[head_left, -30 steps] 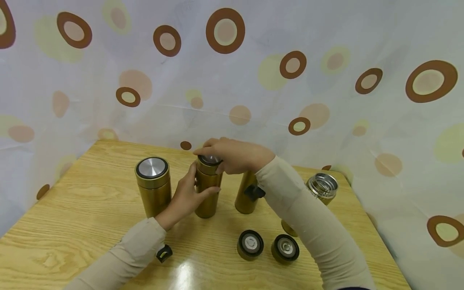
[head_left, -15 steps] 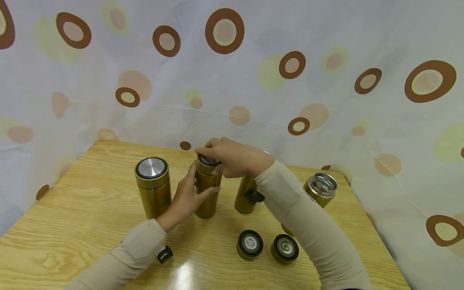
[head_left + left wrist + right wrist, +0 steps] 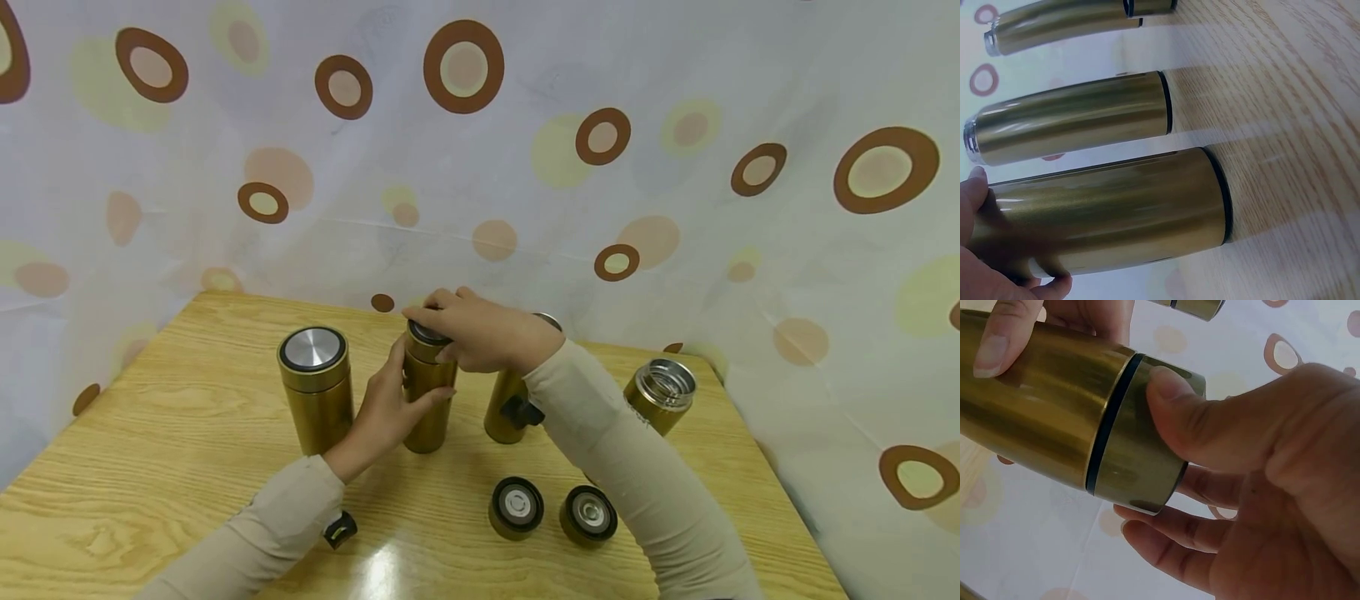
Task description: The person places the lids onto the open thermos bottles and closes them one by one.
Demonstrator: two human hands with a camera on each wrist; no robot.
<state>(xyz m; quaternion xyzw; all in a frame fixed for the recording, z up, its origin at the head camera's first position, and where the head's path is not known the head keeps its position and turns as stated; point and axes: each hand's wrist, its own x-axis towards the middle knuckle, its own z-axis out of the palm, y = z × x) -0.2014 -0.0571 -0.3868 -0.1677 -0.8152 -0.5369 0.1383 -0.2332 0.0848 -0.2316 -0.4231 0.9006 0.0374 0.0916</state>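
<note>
A gold thermos (image 3: 427, 429) stands upright on the table. My left hand (image 3: 382, 408) grips its body from the left; in the left wrist view the fingers wrap its upper part (image 3: 1116, 219). On top, my right hand (image 3: 491, 333) grips the thermos lid (image 3: 1141, 437) between thumb and fingers. A dark band shows between lid and body in the right wrist view. Partly behind my right wrist stands a lidless gold thermos (image 3: 504, 412), its silver neck showing in the left wrist view.
A wider gold thermos with its lid on (image 3: 318, 400) stands left. At right is another open thermos (image 3: 660, 392), partly covered by my right sleeve. Two removed lids (image 3: 516, 510) lie upside down in front on the wooden table (image 3: 150, 450). A patterned curtain (image 3: 480, 167) hangs behind.
My right hand has turned slightly on the lid, its wrist shifting a little down and left, so the rim of the thermos behind shows. The left hand keeps its grip.
</note>
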